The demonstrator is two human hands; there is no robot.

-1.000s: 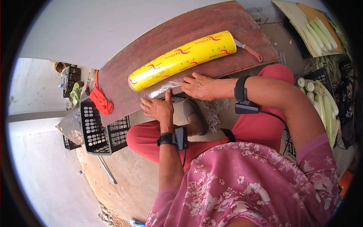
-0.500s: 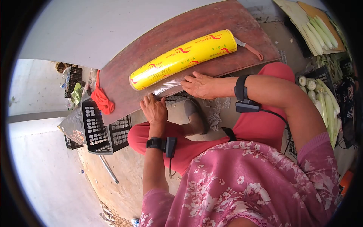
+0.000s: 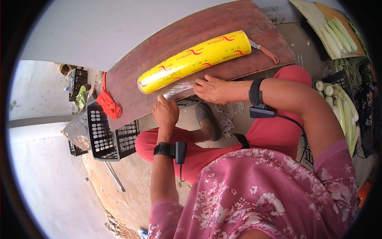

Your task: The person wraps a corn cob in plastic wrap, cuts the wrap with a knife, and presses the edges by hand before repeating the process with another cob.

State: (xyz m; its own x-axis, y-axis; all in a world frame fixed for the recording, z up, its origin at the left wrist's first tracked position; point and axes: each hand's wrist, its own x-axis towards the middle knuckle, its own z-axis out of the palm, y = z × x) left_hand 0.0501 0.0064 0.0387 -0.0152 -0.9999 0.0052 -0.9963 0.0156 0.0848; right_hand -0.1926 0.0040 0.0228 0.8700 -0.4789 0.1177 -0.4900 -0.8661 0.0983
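Note:
A large yellow printed roll of cling film [image 3: 195, 59] lies along the red-brown board. A shiny creased strip of clear film [image 3: 178, 90] runs below the roll, between my two hands. My left hand [image 3: 166, 112] is closed at the strip's left end, with its fingertips pinched at the board's near edge. At the other end, my right hand [image 3: 212, 89] grips the film near the edge, its thumb side partly hidden. Behind the roll's right end lies a knife [image 3: 267, 53] with a pinkish-red handle, touched by neither hand.
The board [image 3: 159, 44] rests across black crates [image 3: 115, 137]. A red cloth or bag [image 3: 108, 104] hangs at its left corner. Long pale green vegetables lie on a cardboard sheet [image 3: 318, 20] and in a crate at right. Scraps of clear film [image 3: 227, 123] litter the floor.
My left hand has turned slightly and moved a little right, its fingers more tightly curled. The film strip looks more creased. My right hand and the roll have barely shifted.

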